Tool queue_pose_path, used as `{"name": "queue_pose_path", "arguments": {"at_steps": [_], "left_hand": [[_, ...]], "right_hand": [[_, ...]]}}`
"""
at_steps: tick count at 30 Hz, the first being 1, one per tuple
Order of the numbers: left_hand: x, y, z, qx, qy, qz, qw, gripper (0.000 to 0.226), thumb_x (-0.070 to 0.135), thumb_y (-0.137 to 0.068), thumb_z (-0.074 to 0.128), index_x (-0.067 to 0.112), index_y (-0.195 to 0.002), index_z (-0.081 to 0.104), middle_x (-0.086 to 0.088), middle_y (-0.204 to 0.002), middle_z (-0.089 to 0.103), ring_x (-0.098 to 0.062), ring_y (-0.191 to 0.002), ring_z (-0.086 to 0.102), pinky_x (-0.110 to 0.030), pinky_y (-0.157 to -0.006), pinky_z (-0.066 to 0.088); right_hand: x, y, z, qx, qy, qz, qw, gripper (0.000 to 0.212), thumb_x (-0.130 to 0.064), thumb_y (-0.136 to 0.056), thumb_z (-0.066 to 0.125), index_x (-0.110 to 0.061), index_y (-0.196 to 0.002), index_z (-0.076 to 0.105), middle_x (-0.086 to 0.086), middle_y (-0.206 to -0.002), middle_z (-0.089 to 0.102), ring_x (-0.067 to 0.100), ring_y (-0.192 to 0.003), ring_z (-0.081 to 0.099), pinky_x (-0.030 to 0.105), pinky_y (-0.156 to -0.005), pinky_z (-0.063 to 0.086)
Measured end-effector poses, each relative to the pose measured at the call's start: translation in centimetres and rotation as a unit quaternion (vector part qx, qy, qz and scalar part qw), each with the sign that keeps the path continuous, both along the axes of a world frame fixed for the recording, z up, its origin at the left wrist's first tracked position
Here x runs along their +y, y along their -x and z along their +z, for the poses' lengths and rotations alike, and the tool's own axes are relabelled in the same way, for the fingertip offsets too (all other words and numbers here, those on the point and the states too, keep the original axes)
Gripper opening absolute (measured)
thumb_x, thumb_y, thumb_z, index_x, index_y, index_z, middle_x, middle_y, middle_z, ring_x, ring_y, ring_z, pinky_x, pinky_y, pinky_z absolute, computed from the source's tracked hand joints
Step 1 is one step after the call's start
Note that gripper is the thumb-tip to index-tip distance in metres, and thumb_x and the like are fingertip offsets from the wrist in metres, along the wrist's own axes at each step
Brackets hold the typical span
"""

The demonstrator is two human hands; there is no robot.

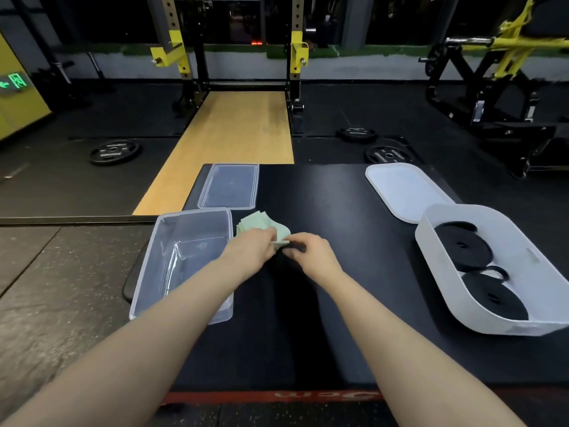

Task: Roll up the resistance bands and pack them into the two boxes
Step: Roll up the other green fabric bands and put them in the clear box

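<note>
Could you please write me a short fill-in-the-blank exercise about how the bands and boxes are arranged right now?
1. The white box holds ____ rolled black bands.
2. The clear box holds ____ bands.
3. Both hands, left hand and right hand, work on the pale ____ band.
4. Both lids, clear lid and white lid, lie ____ their boxes.

Missing: two; no; green; off

Dim gym, dark windows along far wall; black rubber floor, grey speckled tiles near left; wooden lifting platform running back to black-and-yellow squat rack; weight plates flat on floor either side; plate-loaded machine at right; green exit sign on yellow wall at left; black mat in foreground
</note>
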State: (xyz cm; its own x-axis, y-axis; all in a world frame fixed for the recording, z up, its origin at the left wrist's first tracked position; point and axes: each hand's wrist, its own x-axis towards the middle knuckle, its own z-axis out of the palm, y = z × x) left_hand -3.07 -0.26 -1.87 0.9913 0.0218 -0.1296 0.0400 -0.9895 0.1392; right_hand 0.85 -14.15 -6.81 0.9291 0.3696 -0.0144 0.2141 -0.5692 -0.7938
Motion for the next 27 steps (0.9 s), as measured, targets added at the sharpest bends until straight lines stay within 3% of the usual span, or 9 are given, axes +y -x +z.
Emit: {"name": "queue_pose_path", "arguments": {"at_steps": [3,6,8,11,14,17,20,23,27], "left_hand": [[0.4,0.5,1.5,-0.063,0.145,0.014,0.987,0.019,0.015,-0.096,0.040,0.012,-0.109,0.053,-0.011,-0.092,0.060,-0.024,-0.075,0.048,-0.028,-0.063,0.035],[0.7,0.8,3.0,-0.120,0.299,0.047,0.946,0.014,0.018,-0.096,0.049,0.017,-0.106,0.057,0.003,-0.090,0.058,-0.016,-0.085,0.055,-0.024,-0.065,0.038],[1.1,0.7,4.0,-0.127,0.366,0.070,0.919,0.009,0.018,-0.092,0.057,0.018,-0.101,0.060,0.006,-0.087,0.061,-0.014,-0.089,0.059,-0.022,-0.071,0.045],[1.7,0.8,4.8,-0.121,0.390,0.077,0.910,0.007,0.015,-0.089,0.061,0.010,-0.092,0.065,-0.004,-0.090,0.069,-0.021,-0.092,0.064,-0.039,-0.088,0.051],[1.1,1.5,5.9,-0.135,0.426,0.084,0.891,0.010,0.013,-0.089,0.061,0.006,-0.095,0.066,-0.007,-0.094,0.070,-0.018,-0.087,0.063,-0.034,-0.086,0.052],[-0.2,2.2,7.3,-0.168,0.479,0.092,0.857,0.007,0.012,-0.090,0.060,0.012,-0.095,0.064,-0.002,-0.094,0.067,-0.014,-0.084,0.062,-0.018,-0.071,0.054],[-1.5,3.0,8.9,-0.179,0.519,0.085,0.832,0.008,0.010,-0.090,0.060,0.016,-0.092,0.065,-0.002,-0.091,0.067,-0.017,-0.085,0.064,-0.028,-0.072,0.058],[-2.8,3.9,10.4,-0.180,0.538,0.076,0.820,0.010,0.009,-0.091,0.059,0.017,-0.092,0.065,-0.003,-0.089,0.067,-0.021,-0.087,0.065,-0.039,-0.073,0.058],[-4.7,5.3,12.3,-0.188,0.560,0.066,0.804,0.021,0.009,-0.092,0.057,0.004,-0.112,0.063,-0.007,-0.097,0.067,-0.016,-0.082,0.065,-0.026,-0.065,0.059]], "right_hand": [[-0.3,0.1,1.9,-0.007,-0.072,-0.024,0.997,0.009,-0.020,-0.088,0.063,-0.018,-0.092,0.071,-0.001,-0.084,0.069,0.011,-0.075,0.057,0.010,-0.063,0.039],[-0.5,0.2,4.3,-0.007,-0.137,-0.028,0.990,0.008,-0.016,-0.088,0.064,-0.022,-0.085,0.068,-0.012,-0.076,0.065,0.003,-0.074,0.057,0.004,-0.063,0.038],[-0.8,0.2,5.8,-0.006,-0.169,-0.033,0.985,0.011,-0.016,-0.088,0.064,-0.026,-0.083,0.066,-0.016,-0.077,0.066,0.000,-0.074,0.060,0.008,-0.068,0.041],[-1.3,0.4,7.3,-0.009,-0.198,-0.031,0.980,0.022,-0.013,-0.087,0.065,-0.032,-0.077,0.067,-0.017,-0.074,0.068,-0.004,-0.072,0.063,0.018,-0.077,0.049],[-1.8,0.8,8.8,-0.015,-0.225,-0.034,0.974,0.020,-0.010,-0.087,0.065,-0.029,-0.080,0.068,-0.012,-0.078,0.070,0.007,-0.076,0.068,0.031,-0.086,0.054],[-2.5,1.4,10.4,-0.025,-0.256,-0.034,0.966,0.009,-0.010,-0.088,0.064,-0.015,-0.094,0.069,0.001,-0.086,0.072,0.016,-0.077,0.069,0.031,-0.082,0.055],[-3.4,2.1,11.9,-0.024,-0.283,-0.041,0.958,0.013,-0.011,-0.089,0.064,-0.009,-0.101,0.068,0.008,-0.089,0.073,0.023,-0.082,0.071,0.034,-0.076,0.057],[-4.5,3.1,13.6,-0.032,-0.298,-0.048,0.953,0.020,-0.010,-0.090,0.062,-0.003,-0.108,0.066,0.009,-0.090,0.072,0.018,-0.078,0.070,0.027,-0.069,0.056],[-6.2,4.8,16.1,-0.038,-0.325,-0.027,0.944,0.014,-0.008,-0.091,0.061,-0.006,-0.104,0.066,0.002,-0.084,0.071,0.011,-0.071,0.070,0.022,-0.064,0.056]]}}
